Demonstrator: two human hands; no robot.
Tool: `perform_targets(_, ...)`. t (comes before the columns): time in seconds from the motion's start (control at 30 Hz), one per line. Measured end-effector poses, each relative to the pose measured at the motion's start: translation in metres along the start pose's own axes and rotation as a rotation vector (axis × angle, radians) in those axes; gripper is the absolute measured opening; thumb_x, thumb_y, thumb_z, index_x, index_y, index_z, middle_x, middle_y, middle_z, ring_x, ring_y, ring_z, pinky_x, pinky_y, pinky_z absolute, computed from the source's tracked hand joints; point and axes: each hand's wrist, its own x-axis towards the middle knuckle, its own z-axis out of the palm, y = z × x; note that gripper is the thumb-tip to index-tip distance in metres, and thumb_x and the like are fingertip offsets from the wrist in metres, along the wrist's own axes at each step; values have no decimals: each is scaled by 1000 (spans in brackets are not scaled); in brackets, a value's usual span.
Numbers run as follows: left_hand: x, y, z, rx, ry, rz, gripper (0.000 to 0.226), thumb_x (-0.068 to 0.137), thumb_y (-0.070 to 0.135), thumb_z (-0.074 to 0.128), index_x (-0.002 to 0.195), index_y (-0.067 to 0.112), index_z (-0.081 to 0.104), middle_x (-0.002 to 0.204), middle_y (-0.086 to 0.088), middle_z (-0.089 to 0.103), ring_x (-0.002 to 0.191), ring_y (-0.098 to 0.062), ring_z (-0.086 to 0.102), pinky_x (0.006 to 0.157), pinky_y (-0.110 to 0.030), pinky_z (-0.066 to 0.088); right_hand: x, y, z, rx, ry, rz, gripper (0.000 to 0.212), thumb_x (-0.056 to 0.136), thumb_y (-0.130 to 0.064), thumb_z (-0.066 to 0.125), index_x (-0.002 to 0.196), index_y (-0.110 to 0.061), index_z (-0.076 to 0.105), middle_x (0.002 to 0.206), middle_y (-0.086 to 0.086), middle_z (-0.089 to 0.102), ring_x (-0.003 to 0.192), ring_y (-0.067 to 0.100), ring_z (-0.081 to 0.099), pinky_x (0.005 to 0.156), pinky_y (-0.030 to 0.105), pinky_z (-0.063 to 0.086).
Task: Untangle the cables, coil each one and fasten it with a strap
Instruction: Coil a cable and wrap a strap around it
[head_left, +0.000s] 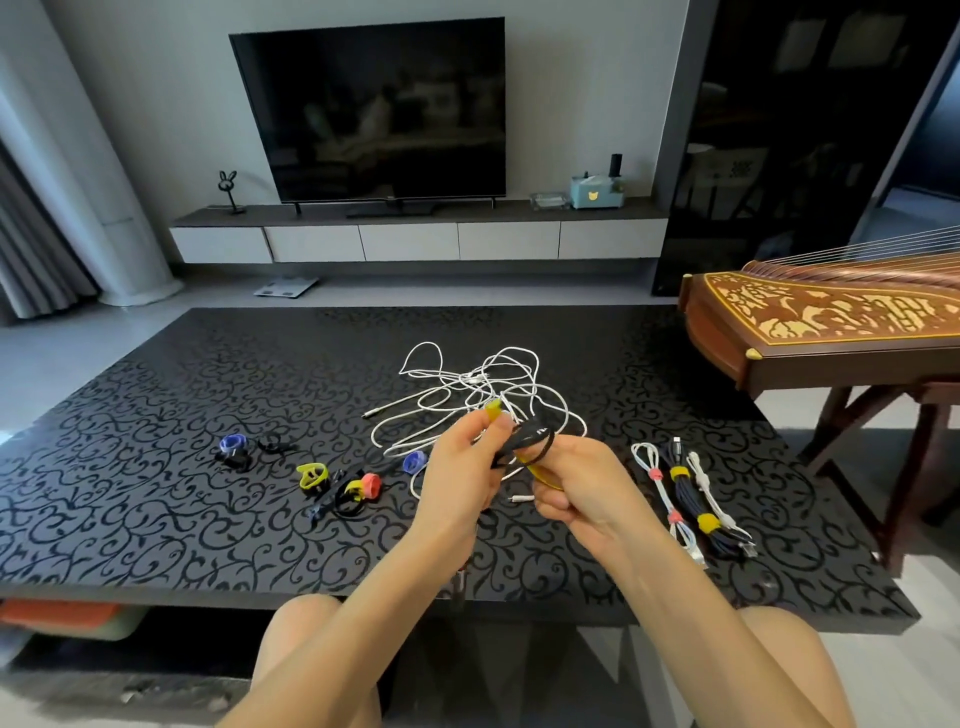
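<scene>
table (156, 467): black, scrolled | tangled cables (467, 384): white | strap (543, 475): yellow

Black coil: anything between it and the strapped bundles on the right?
Nothing visible. The left hand and right hand hold the black coil above the table; only its bare top separates it from the strapped bundles. The white tangle lies behind, off that path.

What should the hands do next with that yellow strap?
Probably wrap the yellow strap round the black cable and press it closed. The left hand pinches the strap's free end, the right hand holds the coiled cable, and the strap looks unfastened.
</scene>
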Motion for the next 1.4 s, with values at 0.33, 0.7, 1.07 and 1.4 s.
perform_targets(0.33,18,-12,-3,350,186,206,34,95,27,50,65,14,46,50,6,38,46,-10,31,50,-29,26,-34,-4,1,-226,-7,-549,13,85,3,63,91,-8,66,85,3,72,73,12,67,69,19,51)
perform_targets(0.7,9,-24,6,652,95,463,44,98,47,32,73,14,47,58,-2,48,55,-16,44,54,-33,34,-18,-25,4,18,188,-377,14,89,-4,61,84,-14,70,61,-8,63,51,2,46,48,14,39)
perform_targets(1.07,9,-22,3,712,97,537,38,98,43,32,73,18,45,56,2,45,58,-16,46,53,-29,32,-18,-25,-1,-9,144,-331,16,90,-9,59,86,-16,73,65,-8,66,55,1,46,54,20,38)
perform_targets(1.4,13,-22,-5,945,107,770,29,95,42,30,71,27,31,45,4,36,39,-17,40,42,-28,26,-11,-19,-2,15,175,-310,14,90,-10,61,90,-16,73,70,-2,63,56,3,45,51,17,38)
